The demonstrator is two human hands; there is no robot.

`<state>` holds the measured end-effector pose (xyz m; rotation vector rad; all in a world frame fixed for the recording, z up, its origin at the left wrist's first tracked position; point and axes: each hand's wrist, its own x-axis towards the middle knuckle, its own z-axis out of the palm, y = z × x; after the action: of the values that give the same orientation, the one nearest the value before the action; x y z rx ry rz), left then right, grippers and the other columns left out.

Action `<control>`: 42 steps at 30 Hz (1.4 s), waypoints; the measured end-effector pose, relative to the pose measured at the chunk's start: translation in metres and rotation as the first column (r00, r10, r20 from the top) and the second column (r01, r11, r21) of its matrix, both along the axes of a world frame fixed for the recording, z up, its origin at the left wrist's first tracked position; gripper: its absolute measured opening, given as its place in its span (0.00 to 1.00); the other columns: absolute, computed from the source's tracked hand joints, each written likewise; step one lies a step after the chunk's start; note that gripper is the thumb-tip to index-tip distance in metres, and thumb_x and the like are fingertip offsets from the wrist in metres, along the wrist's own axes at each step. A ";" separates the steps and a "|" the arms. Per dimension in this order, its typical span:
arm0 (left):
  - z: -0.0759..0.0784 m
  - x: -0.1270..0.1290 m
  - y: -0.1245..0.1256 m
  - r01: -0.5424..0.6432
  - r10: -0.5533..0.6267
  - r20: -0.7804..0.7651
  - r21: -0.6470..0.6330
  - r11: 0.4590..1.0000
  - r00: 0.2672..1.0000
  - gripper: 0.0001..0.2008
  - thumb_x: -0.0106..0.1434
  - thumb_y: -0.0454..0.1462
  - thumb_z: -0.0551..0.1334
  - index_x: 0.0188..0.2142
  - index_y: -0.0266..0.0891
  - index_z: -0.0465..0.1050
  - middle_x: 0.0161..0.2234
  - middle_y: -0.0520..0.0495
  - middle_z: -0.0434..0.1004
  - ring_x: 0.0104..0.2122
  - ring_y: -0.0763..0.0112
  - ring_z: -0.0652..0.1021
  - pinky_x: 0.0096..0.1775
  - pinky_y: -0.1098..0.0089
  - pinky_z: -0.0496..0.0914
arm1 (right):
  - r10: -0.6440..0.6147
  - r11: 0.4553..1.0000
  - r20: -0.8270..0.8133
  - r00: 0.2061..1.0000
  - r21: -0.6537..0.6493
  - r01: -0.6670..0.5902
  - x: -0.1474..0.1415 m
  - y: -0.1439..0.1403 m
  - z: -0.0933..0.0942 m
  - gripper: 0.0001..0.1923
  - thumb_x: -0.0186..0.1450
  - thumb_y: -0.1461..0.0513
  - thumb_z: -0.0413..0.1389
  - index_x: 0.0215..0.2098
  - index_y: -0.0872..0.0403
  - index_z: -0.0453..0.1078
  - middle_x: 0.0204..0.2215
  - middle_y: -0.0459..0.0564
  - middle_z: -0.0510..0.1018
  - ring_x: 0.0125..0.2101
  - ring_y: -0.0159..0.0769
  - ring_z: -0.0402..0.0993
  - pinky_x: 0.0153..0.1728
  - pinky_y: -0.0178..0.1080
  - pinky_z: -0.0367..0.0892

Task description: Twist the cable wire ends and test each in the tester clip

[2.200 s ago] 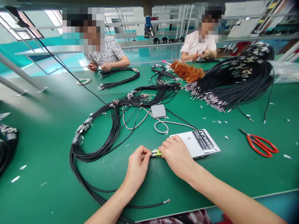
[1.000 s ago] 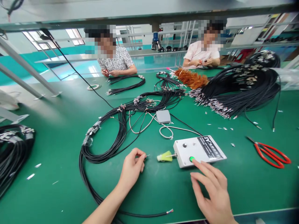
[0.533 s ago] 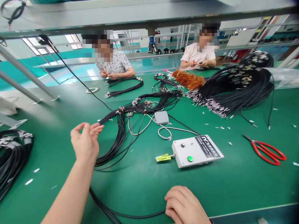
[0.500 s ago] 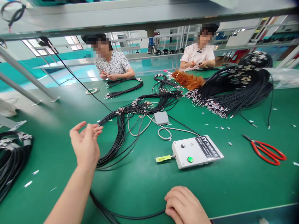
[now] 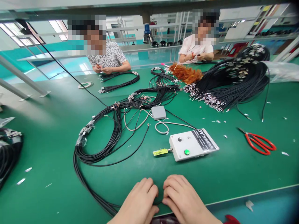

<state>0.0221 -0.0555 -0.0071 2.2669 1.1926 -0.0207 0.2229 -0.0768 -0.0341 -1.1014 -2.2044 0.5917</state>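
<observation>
My left hand (image 5: 140, 202) and my right hand (image 5: 184, 200) rest side by side at the table's front edge, fingers curled down. A single black cable (image 5: 93, 193) runs in from the left and passes under both hands; they seem to pinch it between them. Its far part loops into a bundle of black cables (image 5: 105, 146) to the upper left. Beyond the hands lies a white tester box (image 5: 198, 143) with a green button (image 5: 186, 152) and a yellow-green clip (image 5: 160, 152) on its left side.
A grey pedal box (image 5: 158, 112) with a grey cord lies mid-table. Red scissors (image 5: 258, 143) lie at the right. A big heap of black cables (image 5: 233, 84) and an orange feather duster (image 5: 185, 73) sit far right. Two people work across the table. More cables (image 5: 8, 149) lie at the left edge.
My left hand has come back from the cable bundle on the left to the front edge, next to my right hand. The right hand has stayed on the cable.
</observation>
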 end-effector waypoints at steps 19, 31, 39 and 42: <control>0.019 0.016 0.003 -0.313 0.387 0.485 -0.230 0.922 0.784 0.09 0.67 0.36 0.55 0.29 0.40 0.68 0.23 0.53 0.71 0.24 0.72 0.71 0.28 0.74 0.64 | -0.551 0.629 -0.600 0.580 -0.755 -0.183 -0.012 0.016 0.026 0.17 0.62 0.50 0.61 0.30 0.55 0.74 0.24 0.46 0.77 0.26 0.30 0.71 0.31 0.33 0.65; 0.020 0.023 -0.002 -0.440 0.384 0.557 -0.037 0.897 0.737 0.09 0.65 0.34 0.58 0.27 0.41 0.70 0.23 0.53 0.75 0.23 0.73 0.74 0.27 0.75 0.67 | -0.640 0.548 -0.632 0.437 -0.774 -0.316 -0.023 0.015 0.022 0.15 0.58 0.52 0.66 0.30 0.56 0.72 0.24 0.45 0.76 0.25 0.27 0.69 0.30 0.32 0.61; 0.021 0.027 0.002 -0.447 0.634 0.605 -0.452 0.772 0.482 0.08 0.61 0.37 0.62 0.26 0.39 0.69 0.22 0.53 0.74 0.18 0.75 0.71 0.19 0.77 0.65 | -0.634 0.593 -0.665 0.395 -0.746 -0.303 -0.030 0.010 0.016 0.15 0.60 0.52 0.65 0.32 0.55 0.73 0.26 0.45 0.76 0.26 0.27 0.68 0.31 0.32 0.63; 0.019 0.026 0.001 -0.436 0.648 0.594 -0.480 0.761 0.477 0.09 0.62 0.38 0.62 0.26 0.39 0.68 0.22 0.52 0.74 0.18 0.76 0.70 0.18 0.78 0.64 | -0.627 0.610 -0.648 0.432 -0.754 -0.245 -0.031 0.013 0.020 0.15 0.59 0.51 0.65 0.33 0.55 0.74 0.25 0.44 0.75 0.24 0.27 0.67 0.30 0.32 0.63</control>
<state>0.0482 -0.0544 0.0115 1.2924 1.2713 0.8682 0.1920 -0.0639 -0.0140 -1.0228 -0.7404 1.6648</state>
